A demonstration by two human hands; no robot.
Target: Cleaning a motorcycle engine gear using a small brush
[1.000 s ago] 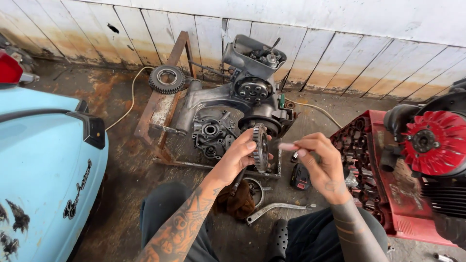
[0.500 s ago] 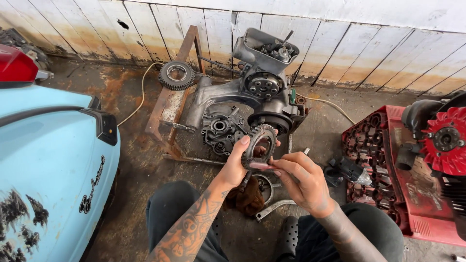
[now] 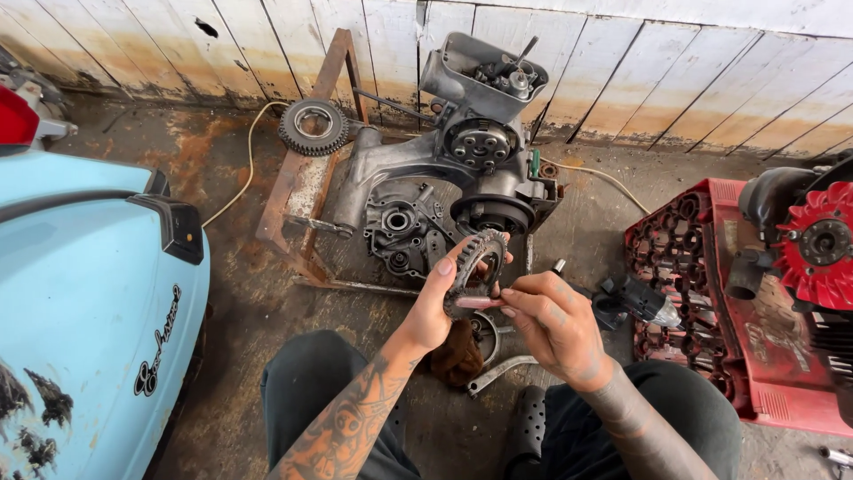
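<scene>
Where both hands meet, toothed gear in left hand.

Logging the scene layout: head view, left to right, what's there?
Pale blue scooter body → loose toothed gear by the frame → left hand holding a gear ring → right hand → red socket tray → red fan wheel.

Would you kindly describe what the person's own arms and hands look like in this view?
Both forearms are bare, with no sleeves, gloves or watch in view. The left forearm is covered in dense dark tattoo patterns up to the wrist; the left hand looks unmarked. The right forearm carries fainter tattooing, which runs onto the back of the right hand.
</scene>
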